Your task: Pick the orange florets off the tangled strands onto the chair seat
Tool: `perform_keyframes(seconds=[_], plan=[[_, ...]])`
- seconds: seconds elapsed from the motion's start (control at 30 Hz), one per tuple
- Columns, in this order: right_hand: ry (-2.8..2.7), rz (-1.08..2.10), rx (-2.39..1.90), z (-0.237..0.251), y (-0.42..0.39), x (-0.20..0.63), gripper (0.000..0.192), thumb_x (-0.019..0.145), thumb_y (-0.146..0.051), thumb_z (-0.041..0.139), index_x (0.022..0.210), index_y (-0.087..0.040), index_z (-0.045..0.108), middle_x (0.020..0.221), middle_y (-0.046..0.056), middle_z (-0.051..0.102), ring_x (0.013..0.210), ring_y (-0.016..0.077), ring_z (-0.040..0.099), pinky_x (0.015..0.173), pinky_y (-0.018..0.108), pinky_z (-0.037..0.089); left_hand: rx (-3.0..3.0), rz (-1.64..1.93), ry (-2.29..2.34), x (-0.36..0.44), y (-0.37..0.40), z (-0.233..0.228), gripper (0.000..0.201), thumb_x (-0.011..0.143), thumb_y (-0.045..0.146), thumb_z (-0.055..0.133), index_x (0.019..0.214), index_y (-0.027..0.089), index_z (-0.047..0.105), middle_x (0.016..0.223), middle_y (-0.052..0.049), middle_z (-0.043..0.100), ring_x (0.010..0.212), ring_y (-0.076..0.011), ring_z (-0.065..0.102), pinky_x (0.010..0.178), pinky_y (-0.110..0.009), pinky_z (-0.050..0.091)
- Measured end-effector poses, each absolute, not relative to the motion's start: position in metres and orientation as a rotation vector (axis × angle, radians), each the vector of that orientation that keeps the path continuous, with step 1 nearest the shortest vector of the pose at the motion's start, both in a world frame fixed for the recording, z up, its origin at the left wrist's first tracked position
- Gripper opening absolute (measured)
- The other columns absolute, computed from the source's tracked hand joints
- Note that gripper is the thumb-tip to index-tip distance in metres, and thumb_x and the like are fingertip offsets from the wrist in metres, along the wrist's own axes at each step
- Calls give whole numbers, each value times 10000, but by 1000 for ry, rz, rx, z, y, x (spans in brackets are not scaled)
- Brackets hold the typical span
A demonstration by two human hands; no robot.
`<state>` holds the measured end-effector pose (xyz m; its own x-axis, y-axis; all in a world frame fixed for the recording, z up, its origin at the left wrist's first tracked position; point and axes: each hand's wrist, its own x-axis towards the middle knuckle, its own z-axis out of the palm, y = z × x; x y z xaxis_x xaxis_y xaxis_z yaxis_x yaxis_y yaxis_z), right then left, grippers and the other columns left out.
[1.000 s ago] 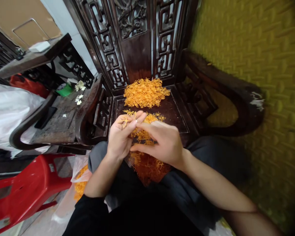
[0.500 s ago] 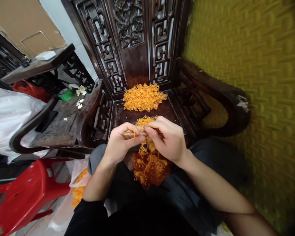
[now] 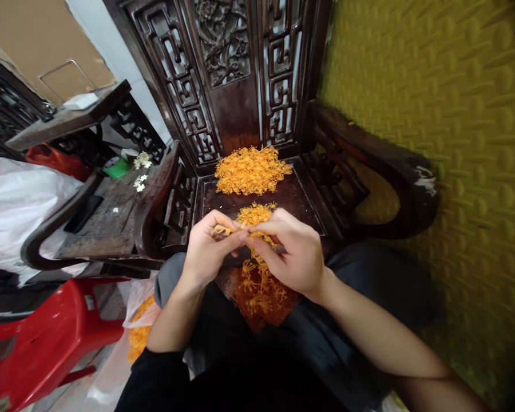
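Head view: hands (image 3: 249, 249) perhaps pinching orange strands (image 3: 223, 230).

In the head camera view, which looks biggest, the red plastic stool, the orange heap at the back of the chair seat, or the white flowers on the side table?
1. Red plastic stool, though nearness to the camera enlarges it.
2. Orange heap.
3. White flowers, smallest.
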<state>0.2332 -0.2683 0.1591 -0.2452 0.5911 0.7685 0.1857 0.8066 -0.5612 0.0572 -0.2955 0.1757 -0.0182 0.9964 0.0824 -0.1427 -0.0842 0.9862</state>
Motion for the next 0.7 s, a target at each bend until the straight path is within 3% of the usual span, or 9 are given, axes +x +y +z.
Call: perform_keyframes(seconds=[0.1,0.2,0.3,0.4,0.5,0.6,0.7], plan=[[-1535,661,-583,166,-259,238,169,980,-194,624,811,-207,613,699,-8,565,639,121,524,572,277,403,1207,1370,1046,54,-300,178,323,735,177,891,763,172,570,754,8,701,627,-97,655,506,-174,479],[-1015,926,-572,174,-242,251,253,980,-314,641,770,-223,533,651,-50,462,508,84,409,430,225,289,1136,1487,1039,49,-301,184,353,713,154,892,713,170,539,685,18,649,567,-81,613,460,-163,424],[-878,1201,-542,175,-233,259,263,948,-373,668,782,-220,533,719,-30,595,443,66,406,361,214,212,999,1501,947,46,-296,189,342,739,179,867,732,178,525,680,14,632,535,-73,571,399,-149,330],[-1044,1469,-585,164,-236,254,258,950,-334,652,748,-194,572,707,9,683,406,51,397,370,222,199,891,1432,840,45,-288,189,359,725,187,869,729,178,510,691,11,629,559,-73,553,416,-147,333],[-1160,1645,-601,147,-238,244,190,925,-312,669,794,-175,655,590,-9,640,396,43,346,389,224,175,817,1417,775,44,-280,187,405,686,177,881,704,177,476,674,18,604,556,-66,507,428,-152,334],[-1122,1772,-605,136,-232,237,118,863,-282,700,894,-169,693,709,19,690,437,55,427,381,223,146,764,1446,705,43,-271,183,470,637,189,907,691,181,440,639,35,550,532,-59,456,433,-158,348],[-1041,1893,-609,129,-225,231,235,850,-323,706,1037,-179,701,726,-12,628,458,61,410,374,225,159,734,1491,685,42,-263,176,500,630,198,925,705,180,431,664,47,552,553,-46,478,463,-139,388]])
